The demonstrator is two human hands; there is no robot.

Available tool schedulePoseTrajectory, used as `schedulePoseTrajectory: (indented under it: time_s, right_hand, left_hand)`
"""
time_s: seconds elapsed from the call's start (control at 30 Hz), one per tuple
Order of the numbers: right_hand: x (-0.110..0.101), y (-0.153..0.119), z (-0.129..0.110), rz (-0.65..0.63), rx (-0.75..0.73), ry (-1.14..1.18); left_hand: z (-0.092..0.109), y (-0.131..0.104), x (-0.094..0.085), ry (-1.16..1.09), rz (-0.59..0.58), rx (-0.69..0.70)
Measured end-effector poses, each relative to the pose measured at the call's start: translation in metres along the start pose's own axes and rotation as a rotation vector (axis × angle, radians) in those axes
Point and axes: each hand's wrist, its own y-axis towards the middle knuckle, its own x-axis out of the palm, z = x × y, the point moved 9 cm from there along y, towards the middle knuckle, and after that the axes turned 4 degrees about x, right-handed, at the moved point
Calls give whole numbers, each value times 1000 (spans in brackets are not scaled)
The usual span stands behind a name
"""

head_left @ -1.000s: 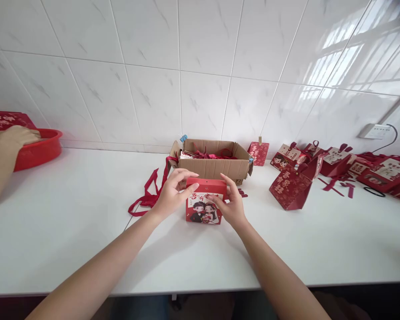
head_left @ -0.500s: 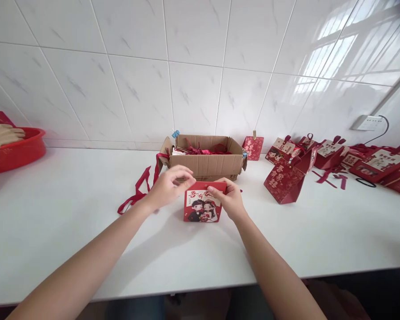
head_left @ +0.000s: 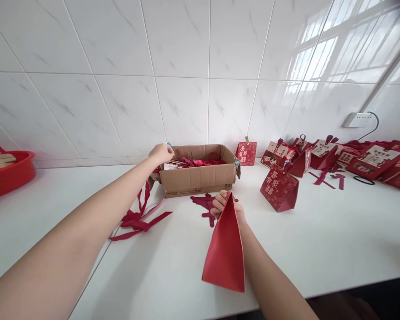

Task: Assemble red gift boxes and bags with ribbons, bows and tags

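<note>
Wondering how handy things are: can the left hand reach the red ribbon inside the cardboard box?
Probably yes: the left hand is near the cardboard box, whose open top leaves the red ribbon uncovered.

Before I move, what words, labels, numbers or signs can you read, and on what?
"吾家有囍": front red box.
"吾家有囍": small red box by the wall.
Cardboard box: print too small to read surely.
Boxes farther right: characters too blurred.
Held red box: none on the side showing.
</note>
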Motion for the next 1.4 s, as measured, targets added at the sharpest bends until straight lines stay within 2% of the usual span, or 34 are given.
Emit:
schedulePoseTrajectory:
  time_s: [0.1, 0.2, 0.37, 0.43, 0.53, 0.7, 0.8, 0.9, 1.03, 1.13, 1.2, 1.3, 1.4]
  right_hand:
    - [3, 1, 3, -39, 31, 215]
    - [8, 5, 10, -107, 84, 267]
    - [6, 16, 27, -165, 166, 340]
    - [3, 20, 32, -172, 188, 337]
    - [0, 21, 36, -188, 212, 333]
    - [1, 19, 35, -217, 211, 319]
    - [0, 19, 34, -221, 208, 317]
    - [-1, 19, 34, -221, 209, 315]
    - [-2, 18, 33, -213, 206, 302]
    - [-3, 16, 32, -188, 210, 300]
    - [-4, 14, 31, -163, 211, 286]
    - [-3, 9, 26, -115, 199, 186]
    - [3, 4, 19, -9, 189, 39]
  left_hand:
    - [8, 30, 25, 67, -91, 26]
    - [22, 56, 50, 122, -187, 86]
    - [41, 73, 89, 183, -441, 254]
    - [43, 73, 97, 203, -507, 316]
    - [42, 71, 104, 222, -548, 373]
    - [37, 76, 108, 218, -519, 382]
    - [35, 81, 103, 187, -444, 362]
    - [35, 82, 88, 120, -336, 328]
    - [42, 78, 53, -25, -189, 277]
    - [46, 63, 20, -171, -137, 238]
    - [46, 43, 2, -268, -159, 206]
    - [41, -5, -13, -458, -276, 155]
    - [39, -69, -19, -941, -425, 61]
